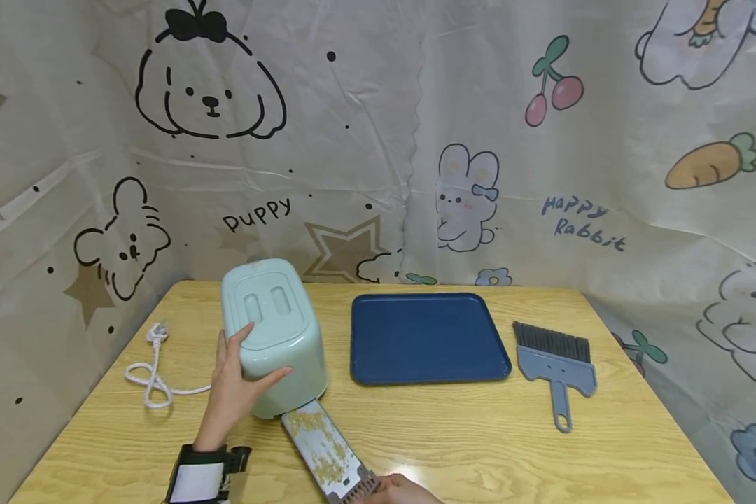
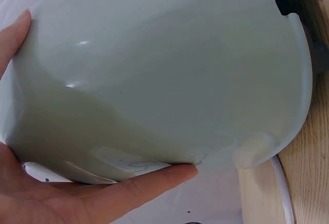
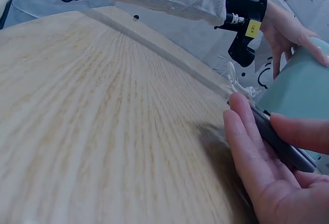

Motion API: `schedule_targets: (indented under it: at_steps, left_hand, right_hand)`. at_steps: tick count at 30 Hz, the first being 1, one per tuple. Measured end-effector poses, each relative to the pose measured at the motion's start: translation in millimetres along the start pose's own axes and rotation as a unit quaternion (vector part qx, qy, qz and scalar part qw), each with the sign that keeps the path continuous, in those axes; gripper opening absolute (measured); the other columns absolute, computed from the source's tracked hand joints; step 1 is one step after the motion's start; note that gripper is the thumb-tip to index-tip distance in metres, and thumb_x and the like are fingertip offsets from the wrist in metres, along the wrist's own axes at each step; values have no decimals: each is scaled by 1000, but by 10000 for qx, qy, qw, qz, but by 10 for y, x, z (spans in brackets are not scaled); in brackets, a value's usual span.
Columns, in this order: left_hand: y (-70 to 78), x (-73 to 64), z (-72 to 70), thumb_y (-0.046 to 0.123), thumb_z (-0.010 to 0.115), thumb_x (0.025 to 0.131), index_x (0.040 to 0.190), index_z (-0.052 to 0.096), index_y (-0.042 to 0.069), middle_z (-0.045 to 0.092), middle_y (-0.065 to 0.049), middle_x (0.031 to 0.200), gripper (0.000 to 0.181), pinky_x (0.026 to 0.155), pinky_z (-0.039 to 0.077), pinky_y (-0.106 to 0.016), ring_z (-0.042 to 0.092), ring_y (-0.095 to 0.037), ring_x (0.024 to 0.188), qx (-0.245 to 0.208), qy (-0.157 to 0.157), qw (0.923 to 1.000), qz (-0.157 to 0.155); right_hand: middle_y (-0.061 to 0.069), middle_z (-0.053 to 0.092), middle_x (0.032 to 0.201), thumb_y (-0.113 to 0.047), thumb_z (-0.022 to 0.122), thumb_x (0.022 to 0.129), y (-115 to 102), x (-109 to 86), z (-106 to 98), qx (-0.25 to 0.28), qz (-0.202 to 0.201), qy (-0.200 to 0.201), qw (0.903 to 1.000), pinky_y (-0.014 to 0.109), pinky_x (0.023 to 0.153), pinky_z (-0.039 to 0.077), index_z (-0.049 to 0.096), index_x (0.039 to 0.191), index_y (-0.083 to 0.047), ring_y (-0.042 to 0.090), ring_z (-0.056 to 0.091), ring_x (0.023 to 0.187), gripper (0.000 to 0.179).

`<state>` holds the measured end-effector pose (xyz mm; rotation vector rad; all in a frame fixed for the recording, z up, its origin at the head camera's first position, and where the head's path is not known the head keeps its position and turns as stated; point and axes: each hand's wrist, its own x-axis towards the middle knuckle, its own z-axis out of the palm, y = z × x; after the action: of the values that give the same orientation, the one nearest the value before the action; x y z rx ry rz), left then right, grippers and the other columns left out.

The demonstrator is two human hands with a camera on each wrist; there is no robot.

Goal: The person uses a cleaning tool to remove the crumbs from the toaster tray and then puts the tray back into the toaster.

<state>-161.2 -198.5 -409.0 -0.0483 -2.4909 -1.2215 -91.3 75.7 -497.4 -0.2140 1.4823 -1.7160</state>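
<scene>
Left hand [image 1: 232,374] spread, gripping toaster [image 1: 290,352] toward left edge of counter [image 1: 466,434]; right hand [image 1: 404,491] pinching crumb tray [image 1: 320,448].

Mint toaster [image 1: 281,341], crumby tray [image 1: 323,448] at base, perhaps partly inside

From the head, we look forward and down across the surface [image 1: 441,437] toward the patterned cloth [image 1: 353,112]. Our left wrist view faces the side of the toaster [image 1: 276,343] from very close; our right wrist view skims low over the surface toward the left hand [image 1: 234,383]. All 3 views share the toaster and left hand.
</scene>
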Motion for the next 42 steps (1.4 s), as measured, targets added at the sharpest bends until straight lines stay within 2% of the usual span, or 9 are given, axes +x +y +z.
schedule_targets:
  at_steps: [6, 11, 19, 22, 26, 29, 34, 38, 42]
  left_hand:
    - [-36, 29, -39, 28, 78, 68, 140, 21, 13, -9, -28, 144, 94, 87, 30, -70, 15, -55, 123, -14, -32, 10000, -51]
    - [-24, 50, -60, 29, 77, 69, 141, 19, 14, -11, -29, 143, 94, 88, 28, -70, 14, -57, 122, 47, -102, 9997, -207]
    - [-14, 28, -59, 32, 77, 68, 144, 1, 20, -13, -24, 144, 109, 93, 21, -70, 6, -52, 126, -21, -80, 9989, -468]
    - [-40, 4, -39, 26, 79, 66, 144, -5, 21, -5, -19, 147, 115, 98, 20, -66, 9, -43, 130, -255, 203, 9990, -317]
    - [-80, -60, 0, 19, 79, 66, 144, -3, 21, 14, -13, 146, 113, 102, 22, -58, 19, -34, 130, -626, 480, 9968, -90]
    - [-105, -173, 13, 25, 73, 75, 143, 4, 10, 24, -22, 140, 99, 100, 26, -58, 26, -40, 126, -387, 283, 9980, -414]
    - [-156, -421, 8, 38, 58, 85, 128, 33, -15, 43, -35, 122, 73, 90, 39, -58, 45, -46, 109, 464, -404, 9901, -1260]
    - [-182, -577, 52, 33, 60, 85, 102, 59, -10, 62, -26, 97, 46, 78, 51, -43, 62, -34, 87, 534, -678, 9860, -1430]
    - [-127, -621, 218, 23, 63, 84, 90, 65, -4, 67, -14, 85, 28, 61, 54, -24, 65, -22, 75, -155, -931, 9877, -1247]
  right_hand:
    - [-3, 64, 83, -12, 54, 86, -16, -64, -39, 41, -148, -181, 9997, 9, 59, 47, 58, 106, 12, -1, 57, 69, 32]
    - [-7, 64, 76, -16, 56, 86, -27, -108, -102, 198, 57, -238, 9995, 8, 58, 47, 62, 103, 4, -3, 58, 65, 26]
    - [-4, 65, 84, -15, 57, 86, -54, -240, -204, 560, 153, -65, 9983, 15, 72, 51, 64, 100, -4, 4, 62, 76, 19]
    - [0, 67, 89, -16, 59, 85, -93, -279, -252, 967, 186, -104, 9951, 20, 79, 51, 64, 92, -7, 10, 63, 86, 13]
    - [9, 64, 99, -12, 55, 88, -155, -314, -342, 1550, -76, -234, 9876, 27, 89, 47, 56, 109, 3, 17, 61, 96, 26]
    - [14, 60, 105, -6, 49, 90, -213, -336, -414, 1818, -406, -179, 9823, 34, 95, 43, 39, 126, 10, 21, 59, 100, 40]
    - [16, 58, 105, -5, 50, 90, -337, -374, -533, 1911, -767, 238, 9783, 35, 95, 43, 32, 127, 14, 23, 59, 99, 45]
    - [16, 59, 104, -4, 50, 90, -426, -410, -618, 1949, -1029, 475, 9743, 35, 94, 43, 28, 128, 16, 22, 60, 97, 48]
    - [14, 60, 102, -2, 46, 91, -488, -412, -672, 1940, -1225, 626, 9713, 33, 93, 45, 28, 127, 16, 20, 60, 96, 45]
